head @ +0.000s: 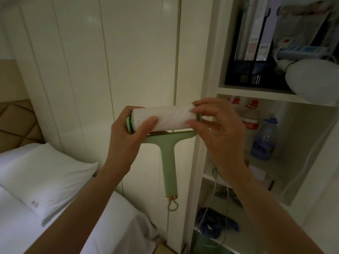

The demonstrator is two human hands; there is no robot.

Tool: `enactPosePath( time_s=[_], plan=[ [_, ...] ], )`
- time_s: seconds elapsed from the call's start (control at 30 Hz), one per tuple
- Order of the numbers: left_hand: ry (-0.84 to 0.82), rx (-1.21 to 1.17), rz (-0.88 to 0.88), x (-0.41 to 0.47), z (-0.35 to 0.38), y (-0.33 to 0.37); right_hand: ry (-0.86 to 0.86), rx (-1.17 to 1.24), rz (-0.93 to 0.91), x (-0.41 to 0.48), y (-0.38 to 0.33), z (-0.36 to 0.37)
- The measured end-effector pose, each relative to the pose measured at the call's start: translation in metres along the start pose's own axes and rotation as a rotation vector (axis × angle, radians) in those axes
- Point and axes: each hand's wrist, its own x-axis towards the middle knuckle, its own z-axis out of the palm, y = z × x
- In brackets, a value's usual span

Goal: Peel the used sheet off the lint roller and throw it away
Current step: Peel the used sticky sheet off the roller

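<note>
I hold a lint roller (pixel 168 162) with a pale green T-shaped handle up in front of a white wardrobe. Its white roll lies sideways and the handle hangs straight down, ending in a small loop. My left hand (pixel 128 132) grips the left end of the roll, thumb laid across the paper. My right hand (pixel 218 125) is at the right end, where thumb and fingertips pinch a crumpled, lifted edge of the used sheet (pixel 183 115). Most of the sheet is still wrapped around the roll.
A bed with a white pillow (pixel 45 176) is at the lower left. White open shelves (pixel 256 92) on the right hold black file boxes, a white lamp, a water bottle (pixel 266 142), cables and dark cloth.
</note>
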Motion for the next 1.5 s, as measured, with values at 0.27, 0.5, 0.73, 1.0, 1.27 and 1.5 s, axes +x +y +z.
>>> enactPosePath(
  time_s=[0.27, 0.5, 0.73, 1.0, 1.27, 1.5],
  plan=[
    [-0.012, 0.003, -0.039, 0.000, 0.003, -0.008, 0.048, 0.003, 0.063, -0.001, 0.011, 0.001],
    [-0.179, 0.032, -0.076, 0.000, 0.005, -0.005, -0.004, -0.063, 0.151, 0.003, 0.020, 0.002],
    [-0.171, -0.078, -0.066, 0.000, 0.005, -0.010, -0.058, 0.198, 0.334, 0.000, 0.027, -0.001],
    [-0.202, -0.034, -0.032, 0.003, 0.004, -0.010, -0.075, 0.187, 0.313, -0.001, 0.025, -0.003],
    [-0.268, -0.030, -0.018, 0.002, 0.006, -0.011, 0.013, 0.211, 0.380, 0.001, 0.026, -0.001],
    [-0.264, -0.048, -0.144, 0.002, 0.002, -0.015, 0.084, 0.193, 0.407, 0.006, 0.022, -0.002]
  ],
)
